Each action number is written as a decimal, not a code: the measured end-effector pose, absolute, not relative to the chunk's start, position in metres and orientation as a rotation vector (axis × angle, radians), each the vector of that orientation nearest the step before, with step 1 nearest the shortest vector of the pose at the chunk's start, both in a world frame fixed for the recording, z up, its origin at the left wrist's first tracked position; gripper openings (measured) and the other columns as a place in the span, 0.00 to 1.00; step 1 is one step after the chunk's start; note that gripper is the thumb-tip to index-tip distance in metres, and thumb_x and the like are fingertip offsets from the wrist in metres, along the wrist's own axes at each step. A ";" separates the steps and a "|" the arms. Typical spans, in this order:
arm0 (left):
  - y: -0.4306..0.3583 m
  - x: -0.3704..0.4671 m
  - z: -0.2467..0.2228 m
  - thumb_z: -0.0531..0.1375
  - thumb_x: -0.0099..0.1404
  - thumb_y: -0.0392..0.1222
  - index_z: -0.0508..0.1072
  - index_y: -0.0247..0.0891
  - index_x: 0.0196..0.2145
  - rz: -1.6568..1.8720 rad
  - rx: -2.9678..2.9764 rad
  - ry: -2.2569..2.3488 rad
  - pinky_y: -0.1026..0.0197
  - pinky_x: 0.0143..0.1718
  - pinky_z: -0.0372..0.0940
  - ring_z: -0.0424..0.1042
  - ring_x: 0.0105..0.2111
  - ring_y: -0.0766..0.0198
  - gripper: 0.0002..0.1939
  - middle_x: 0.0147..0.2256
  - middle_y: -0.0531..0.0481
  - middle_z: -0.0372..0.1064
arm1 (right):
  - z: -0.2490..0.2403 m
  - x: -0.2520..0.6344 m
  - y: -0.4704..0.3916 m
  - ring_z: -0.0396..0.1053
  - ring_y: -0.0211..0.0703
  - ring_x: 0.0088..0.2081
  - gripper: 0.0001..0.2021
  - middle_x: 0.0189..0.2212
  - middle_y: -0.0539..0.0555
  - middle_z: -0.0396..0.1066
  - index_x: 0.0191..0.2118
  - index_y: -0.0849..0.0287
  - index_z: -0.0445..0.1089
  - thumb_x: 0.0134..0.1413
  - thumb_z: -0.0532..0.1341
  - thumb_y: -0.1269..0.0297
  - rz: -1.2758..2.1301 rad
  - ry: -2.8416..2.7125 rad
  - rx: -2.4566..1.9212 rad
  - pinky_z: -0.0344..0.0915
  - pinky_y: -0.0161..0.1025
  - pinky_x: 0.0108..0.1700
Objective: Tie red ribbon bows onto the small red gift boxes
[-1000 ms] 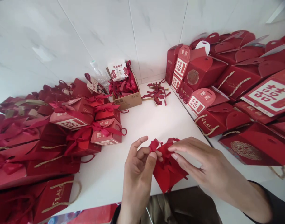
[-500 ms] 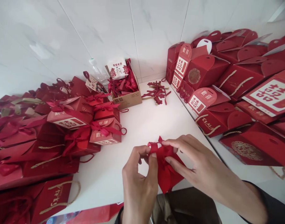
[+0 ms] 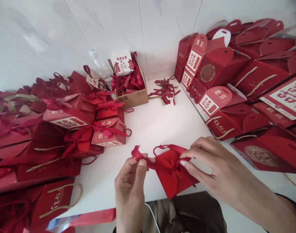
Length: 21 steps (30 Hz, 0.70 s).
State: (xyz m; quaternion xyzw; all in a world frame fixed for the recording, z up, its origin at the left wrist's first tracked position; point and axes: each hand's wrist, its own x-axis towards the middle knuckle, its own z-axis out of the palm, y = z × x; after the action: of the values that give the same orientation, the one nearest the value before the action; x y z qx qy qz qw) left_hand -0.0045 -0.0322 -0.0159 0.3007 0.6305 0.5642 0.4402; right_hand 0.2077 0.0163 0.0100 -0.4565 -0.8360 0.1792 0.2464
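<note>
A small red gift box (image 3: pixel 170 181) with folded petal flaps sits at the front edge of the white table. Across its top runs a dark red ribbon (image 3: pixel 151 164), knotted or crossed at the middle. My left hand (image 3: pixel 132 184) pinches one ribbon end between thumb and fingers, to the left of the box. On the box's right side my right hand (image 3: pixel 206 158) pinches the ribbon's other part between thumb and index finger. A thin red cord loop stands behind the box. The ribbon is stretched between both hands.
Finished-looking red boxes with bows (image 3: pixel 109 131) crowd the left. Stacked red gift boxes (image 3: pixel 220 68) line the right. At the back stand a cardboard box (image 3: pixel 132 99) of ribbons, a plastic bottle (image 3: pixel 99 66) and a pile of dark red ties (image 3: pixel 166 90). White table surface (image 3: pixel 162 119) shows between.
My hands have moved apart, the left one going left with a ribbon end. Ribbon loops over the box have become a stretched crossing, and more of the box top shows.
</note>
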 end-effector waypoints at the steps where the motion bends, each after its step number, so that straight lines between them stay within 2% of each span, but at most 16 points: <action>1: -0.032 -0.005 -0.015 0.69 0.67 0.53 0.80 0.42 0.41 1.395 0.680 1.481 0.62 0.46 0.70 0.76 0.39 0.62 0.13 0.34 0.51 0.79 | 0.012 0.207 0.015 0.71 0.49 0.42 0.07 0.40 0.55 0.68 0.43 0.54 0.74 0.72 0.58 0.67 0.443 -2.269 -1.242 0.71 0.46 0.44; 3: -0.031 -0.006 -0.011 0.68 0.67 0.53 0.80 0.41 0.42 1.356 0.625 1.371 0.62 0.47 0.69 0.75 0.37 0.64 0.13 0.31 0.52 0.78 | 0.016 0.205 0.013 0.70 0.50 0.45 0.05 0.43 0.55 0.67 0.46 0.53 0.73 0.71 0.60 0.68 0.383 -2.257 -1.218 0.70 0.47 0.47; 5: -0.028 -0.005 -0.006 0.66 0.69 0.53 0.78 0.41 0.44 1.287 0.663 1.350 0.63 0.45 0.68 0.74 0.33 0.65 0.14 0.28 0.53 0.76 | 0.019 0.201 0.011 0.70 0.48 0.46 0.06 0.43 0.54 0.68 0.49 0.52 0.70 0.71 0.59 0.69 0.450 -2.264 -1.161 0.70 0.45 0.47; 8: -0.024 -0.001 0.003 0.64 0.72 0.53 0.71 0.42 0.50 1.168 0.789 1.387 0.63 0.38 0.67 0.72 0.28 0.65 0.16 0.25 0.57 0.73 | 0.020 0.194 0.012 0.72 0.47 0.45 0.15 0.43 0.53 0.72 0.59 0.53 0.64 0.72 0.57 0.73 0.616 -2.290 -1.045 0.70 0.46 0.49; 10: -0.022 0.001 0.007 0.62 0.73 0.52 0.66 0.42 0.50 1.066 0.917 1.349 0.63 0.37 0.67 0.72 0.28 0.65 0.15 0.25 0.58 0.72 | 0.018 0.190 0.015 0.71 0.48 0.47 0.19 0.45 0.54 0.73 0.64 0.54 0.61 0.73 0.55 0.75 0.645 -2.315 -0.990 0.70 0.48 0.51; 13: -0.025 0.004 0.010 0.60 0.75 0.51 0.63 0.44 0.49 0.996 1.038 1.291 0.64 0.36 0.66 0.71 0.29 0.66 0.13 0.27 0.58 0.72 | 0.015 0.187 0.021 0.70 0.49 0.46 0.15 0.45 0.55 0.73 0.59 0.56 0.67 0.73 0.55 0.75 0.673 -2.334 -0.935 0.71 0.48 0.49; 17: -0.033 0.002 0.009 0.57 0.77 0.47 0.63 0.48 0.56 1.051 1.076 1.298 0.65 0.40 0.66 0.71 0.34 0.66 0.13 0.34 0.55 0.75 | 0.014 0.188 0.025 0.69 0.47 0.42 0.07 0.39 0.53 0.72 0.47 0.57 0.72 0.73 0.57 0.74 0.732 -2.320 -0.918 0.69 0.45 0.43; 21: -0.034 -0.004 0.005 0.55 0.78 0.41 0.64 0.50 0.59 1.053 1.310 1.283 0.65 0.43 0.69 0.73 0.36 0.67 0.14 0.37 0.55 0.74 | 0.016 0.189 0.025 0.69 0.47 0.43 0.10 0.40 0.53 0.72 0.51 0.57 0.71 0.73 0.56 0.75 0.754 -2.310 -0.916 0.69 0.45 0.45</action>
State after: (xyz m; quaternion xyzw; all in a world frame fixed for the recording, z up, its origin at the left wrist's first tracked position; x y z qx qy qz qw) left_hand -0.0040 -0.0340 0.0048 0.5398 0.5284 0.4336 0.4913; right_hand 0.1891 0.0251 0.0159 -0.3396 -0.8567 0.2797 0.2692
